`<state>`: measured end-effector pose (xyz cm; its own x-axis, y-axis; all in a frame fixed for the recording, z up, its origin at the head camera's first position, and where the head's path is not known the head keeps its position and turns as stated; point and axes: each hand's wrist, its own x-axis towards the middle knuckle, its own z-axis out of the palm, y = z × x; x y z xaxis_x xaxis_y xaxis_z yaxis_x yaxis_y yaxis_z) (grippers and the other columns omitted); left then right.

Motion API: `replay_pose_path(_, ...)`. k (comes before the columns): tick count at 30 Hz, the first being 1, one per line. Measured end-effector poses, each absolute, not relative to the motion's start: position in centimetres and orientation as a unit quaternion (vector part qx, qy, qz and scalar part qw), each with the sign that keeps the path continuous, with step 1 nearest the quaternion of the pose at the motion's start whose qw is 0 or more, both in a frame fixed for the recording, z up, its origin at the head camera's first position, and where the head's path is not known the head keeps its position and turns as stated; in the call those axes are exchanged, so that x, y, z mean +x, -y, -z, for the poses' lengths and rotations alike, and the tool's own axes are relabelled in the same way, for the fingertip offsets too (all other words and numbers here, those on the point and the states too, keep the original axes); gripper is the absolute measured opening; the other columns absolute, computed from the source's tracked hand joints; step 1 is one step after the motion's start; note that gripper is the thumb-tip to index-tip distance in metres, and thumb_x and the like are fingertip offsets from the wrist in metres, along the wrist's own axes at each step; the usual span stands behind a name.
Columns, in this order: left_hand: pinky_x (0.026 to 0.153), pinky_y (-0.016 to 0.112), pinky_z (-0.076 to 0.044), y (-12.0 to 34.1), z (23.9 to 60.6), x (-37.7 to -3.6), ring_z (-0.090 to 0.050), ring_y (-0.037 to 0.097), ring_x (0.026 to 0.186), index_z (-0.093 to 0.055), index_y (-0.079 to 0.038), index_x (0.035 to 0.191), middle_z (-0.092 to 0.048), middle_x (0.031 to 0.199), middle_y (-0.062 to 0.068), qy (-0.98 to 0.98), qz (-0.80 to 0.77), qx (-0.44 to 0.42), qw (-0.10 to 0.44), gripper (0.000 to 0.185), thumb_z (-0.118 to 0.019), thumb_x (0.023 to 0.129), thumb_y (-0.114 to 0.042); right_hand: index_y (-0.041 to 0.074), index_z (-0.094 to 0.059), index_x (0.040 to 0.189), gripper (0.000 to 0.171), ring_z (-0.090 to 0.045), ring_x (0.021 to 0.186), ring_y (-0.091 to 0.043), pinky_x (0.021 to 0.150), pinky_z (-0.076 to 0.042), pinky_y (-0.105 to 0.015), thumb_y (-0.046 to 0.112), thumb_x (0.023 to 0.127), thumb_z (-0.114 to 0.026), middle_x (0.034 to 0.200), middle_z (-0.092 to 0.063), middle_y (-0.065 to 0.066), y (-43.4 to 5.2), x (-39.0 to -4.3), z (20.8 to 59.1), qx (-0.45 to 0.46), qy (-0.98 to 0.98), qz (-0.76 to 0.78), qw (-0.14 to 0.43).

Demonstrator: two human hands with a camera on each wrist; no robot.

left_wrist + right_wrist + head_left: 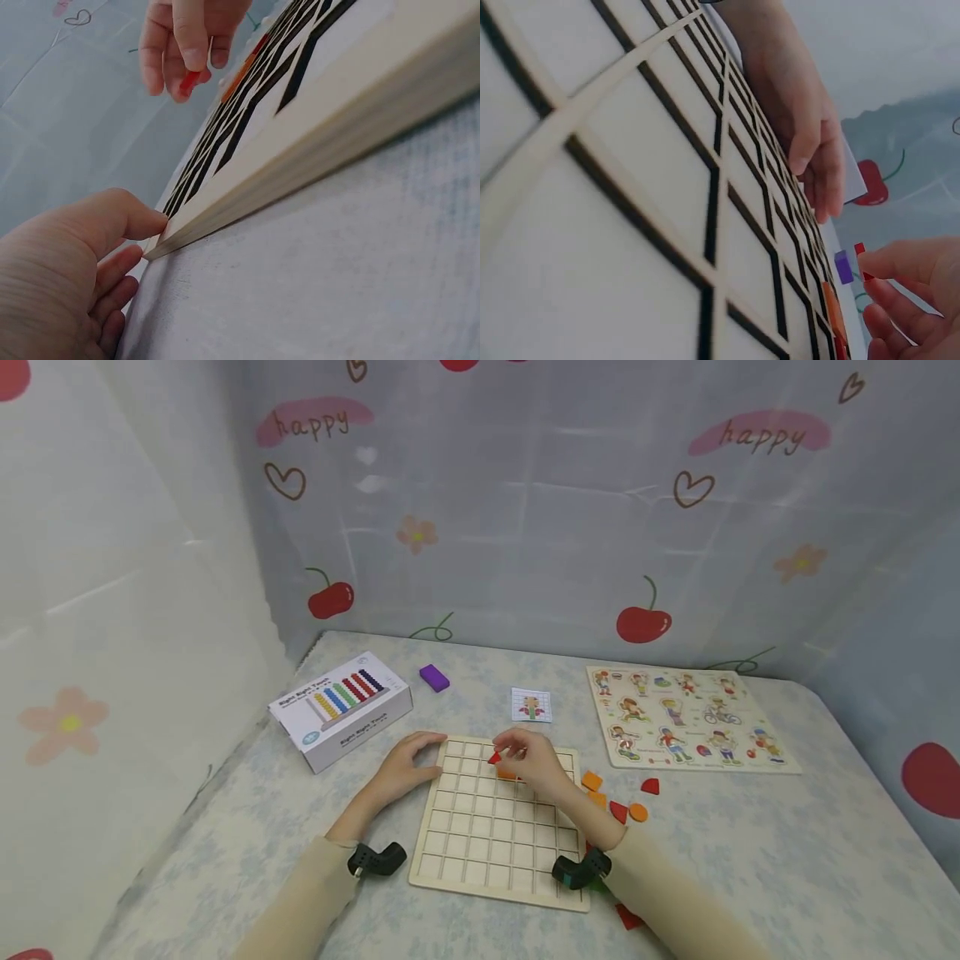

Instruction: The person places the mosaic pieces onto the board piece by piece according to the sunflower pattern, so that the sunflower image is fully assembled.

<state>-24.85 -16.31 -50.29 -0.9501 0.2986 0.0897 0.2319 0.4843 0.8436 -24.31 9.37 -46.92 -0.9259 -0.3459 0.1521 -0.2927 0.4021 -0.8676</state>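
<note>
My left hand (401, 768) holds the far left corner of the wooden grid board (465, 847), thumb on its rim and fingers past the corner. Between thumb and fingertips, my right hand (534, 764) pinches a small red piece (189, 82) above the board's far rows. Its exact shape is partly hidden by the fingers. An orange piece (506, 773) lies in the grid beneath that hand, and a bit of red (840, 348) shows beside it in the right wrist view. Behind the board lies a small pattern card (531, 704) with a gridded figure.
Loose orange and red pieces, among them an orange disc (638, 812) and a red quarter-round (650, 787), lie right of the board, some under the right forearm. A white toy box (352, 714), a purple block (434, 677) and a picture puzzle board (675, 718) stand farther back.
</note>
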Motion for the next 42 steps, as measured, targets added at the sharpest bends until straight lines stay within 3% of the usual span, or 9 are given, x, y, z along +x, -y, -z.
replay_pose_path(10,0.117,0.046,-0.029,15.9,50.4,-25.0,-0.041,0.026,0.137,-0.055,-0.015,0.133,-0.053,0.139,0.005,-0.862,-0.480,0.157,0.044,0.052,-0.071,0.083,-0.015,0.004,-0.069,0.100,0.022,-0.056,0.077,-0.016,0.068,-0.048,-0.022,0.002,0.078,-0.073,0.090,-0.067,-0.011,-8.7,-23.6,48.5,-0.174,-0.849,0.498,0.013)
replay_pose_path(18,0.118,0.045,-0.029,15.8,50.3,-24.9,-0.040,0.026,0.137,-0.056,-0.014,0.132,-0.053,0.139,0.005,-0.860,-0.485,0.151,0.044,0.051,-0.071,0.083,-0.014,0.008,-0.069,0.105,0.028,-0.057,0.087,-0.017,0.077,-0.049,-0.024,0.005,0.078,-0.074,0.098,-0.069,-0.007,-8.9,-23.6,48.7,-0.163,-0.853,0.494,0.036)
replay_pose_path(33,0.117,0.046,-0.028,16.1,50.3,-24.8,-0.040,0.026,0.137,-0.055,-0.015,0.133,-0.052,0.139,0.004,-0.862,-0.482,0.153,0.039,0.052,-0.071,0.083,-0.015,-0.001,-0.066,0.110,0.029,-0.060,0.089,-0.026,0.076,-0.049,-0.023,-0.001,0.081,-0.069,0.102,-0.069,-0.018,-9.0,-23.7,48.5,-0.186,-0.833,0.519,0.052)
replay_pose_path(35,0.117,0.046,-0.029,16.2,50.3,-24.8,-0.040,0.026,0.137,-0.056,-0.015,0.133,-0.053,0.139,0.004,-0.863,-0.480,0.154,0.038,0.052,-0.071,0.083,-0.015,0.003,-0.067,0.109,0.029,-0.059,0.089,-0.022,0.076,-0.049,-0.022,0.001,0.080,-0.070,0.102,-0.070,-0.015,-9.0,-23.9,48.9,-0.187,-0.834,0.516,0.050)
replay_pose_path(42,0.117,0.046,-0.029,16.2,50.3,-24.8,-0.041,0.026,0.136,-0.056,-0.015,0.132,-0.053,0.138,0.005,-0.863,-0.480,0.155,0.036,0.051,-0.071,0.083,-0.014,0.003,-0.068,0.108,0.027,-0.060,0.090,-0.024,0.077,-0.049,-0.023,0.001,0.081,-0.070,0.102,-0.070,-0.014,-8.9,-23.9,49.0,-0.196,-0.832,0.516,0.049)
